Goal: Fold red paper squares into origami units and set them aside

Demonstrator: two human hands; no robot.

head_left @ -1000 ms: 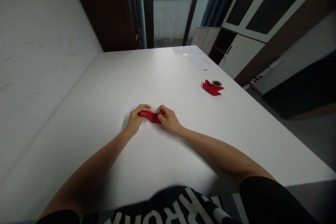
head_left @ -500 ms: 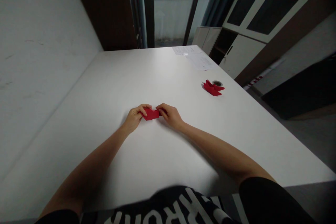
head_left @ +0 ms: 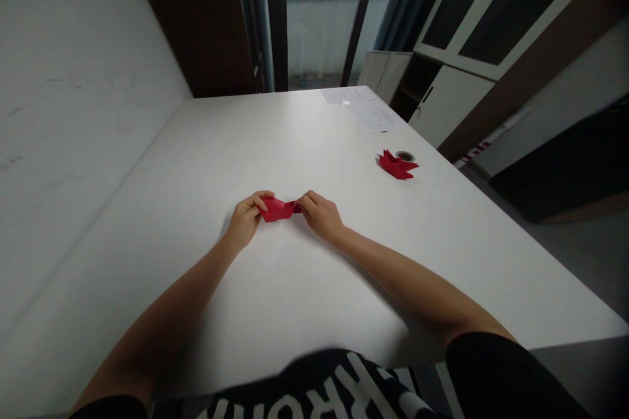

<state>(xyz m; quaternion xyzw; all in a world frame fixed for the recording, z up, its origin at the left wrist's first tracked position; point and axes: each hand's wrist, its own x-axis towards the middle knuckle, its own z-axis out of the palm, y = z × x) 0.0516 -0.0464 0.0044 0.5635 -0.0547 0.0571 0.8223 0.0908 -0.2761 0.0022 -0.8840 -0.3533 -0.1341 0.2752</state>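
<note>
Origami piece (head_left: 276, 209), red, pinched between left hand (head_left: 244, 221) and right hand (head_left: 320, 217).

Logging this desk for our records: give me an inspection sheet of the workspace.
Surface: white table, smooth, set against the wall.
Job's things: folded red paper held between both hands; second red fold lying farther off, beside a round grommet.
Clutter: white papers at the far end of the table.
Hands: left hand and right hand each grip one end of the folded paper.
Cables: nothing seen.
Surroundings: white wall on the left, glass door straight ahead, white cabinet to the right.
</note>
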